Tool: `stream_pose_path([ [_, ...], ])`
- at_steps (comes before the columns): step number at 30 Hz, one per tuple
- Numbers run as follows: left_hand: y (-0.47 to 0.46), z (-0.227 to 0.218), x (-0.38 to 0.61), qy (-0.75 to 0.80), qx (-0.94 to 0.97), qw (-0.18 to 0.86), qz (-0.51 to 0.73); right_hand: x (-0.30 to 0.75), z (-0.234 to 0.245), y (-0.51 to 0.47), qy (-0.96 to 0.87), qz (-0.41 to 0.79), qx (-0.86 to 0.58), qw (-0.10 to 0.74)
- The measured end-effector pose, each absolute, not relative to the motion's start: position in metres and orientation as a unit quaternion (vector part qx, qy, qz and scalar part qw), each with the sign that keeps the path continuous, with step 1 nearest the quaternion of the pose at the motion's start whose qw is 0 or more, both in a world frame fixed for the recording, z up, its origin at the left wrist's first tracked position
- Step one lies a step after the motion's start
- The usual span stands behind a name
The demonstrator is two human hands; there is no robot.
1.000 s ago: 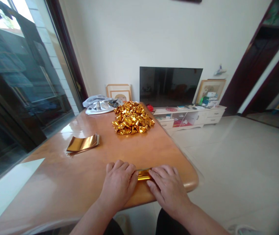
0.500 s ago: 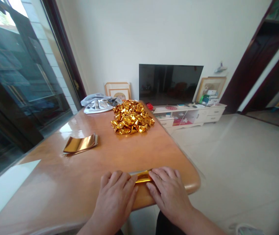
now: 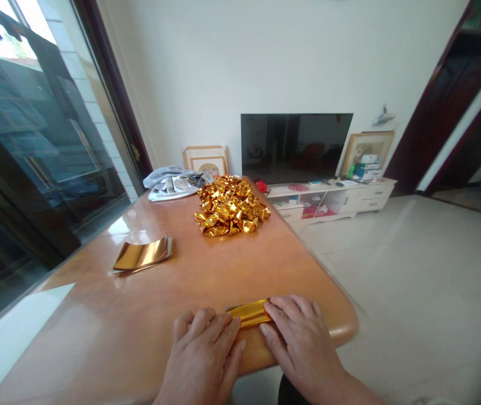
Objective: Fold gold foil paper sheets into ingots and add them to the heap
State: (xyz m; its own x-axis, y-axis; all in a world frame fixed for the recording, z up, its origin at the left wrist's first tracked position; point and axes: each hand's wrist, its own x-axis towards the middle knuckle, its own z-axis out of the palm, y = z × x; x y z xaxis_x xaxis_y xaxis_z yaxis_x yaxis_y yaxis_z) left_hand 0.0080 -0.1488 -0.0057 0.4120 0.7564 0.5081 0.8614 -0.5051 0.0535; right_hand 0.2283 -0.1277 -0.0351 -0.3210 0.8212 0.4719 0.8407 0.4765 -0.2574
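A folded strip of gold foil paper (image 3: 250,313) lies near the front edge of the wooden table (image 3: 172,292). My left hand (image 3: 204,357) presses flat on its left end, fingers stretched out together. My right hand (image 3: 301,343) presses on its right end the same way. Only the middle of the strip shows between the two hands. Farther back sits a pile of folded gold paper pieces (image 3: 230,212). A stack of flat gold sheets (image 3: 143,254) lies to the left.
A grey and white cloth (image 3: 172,183) lies at the table's far end. Beyond it stand picture frames (image 3: 205,159), a dark TV (image 3: 296,146) and a low white cabinet (image 3: 333,198). Glass doors run along the left. Pale floor tiles spread to the right.
Both hands have stayed on the gold strip and slid slightly toward me. The view has shifted a little, so the table edge sits lower in the frame.
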Motion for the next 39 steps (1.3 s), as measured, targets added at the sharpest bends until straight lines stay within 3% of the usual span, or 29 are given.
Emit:
stream_pose_path([
  [15, -0.1462, 0.0013, 0.0113, -0.526, -0.829, 0.012, -0.19, 0.228, -0.0324, -0.1288, -0.813, -0.027, -0.511, 0.278],
  [39, -0.1478, -0.0021, 0.0093, -0.487, -0.83, 0.098, -0.254, 0.227, -0.0364, -0.129, -0.808, -0.022, -0.509, 0.295],
])
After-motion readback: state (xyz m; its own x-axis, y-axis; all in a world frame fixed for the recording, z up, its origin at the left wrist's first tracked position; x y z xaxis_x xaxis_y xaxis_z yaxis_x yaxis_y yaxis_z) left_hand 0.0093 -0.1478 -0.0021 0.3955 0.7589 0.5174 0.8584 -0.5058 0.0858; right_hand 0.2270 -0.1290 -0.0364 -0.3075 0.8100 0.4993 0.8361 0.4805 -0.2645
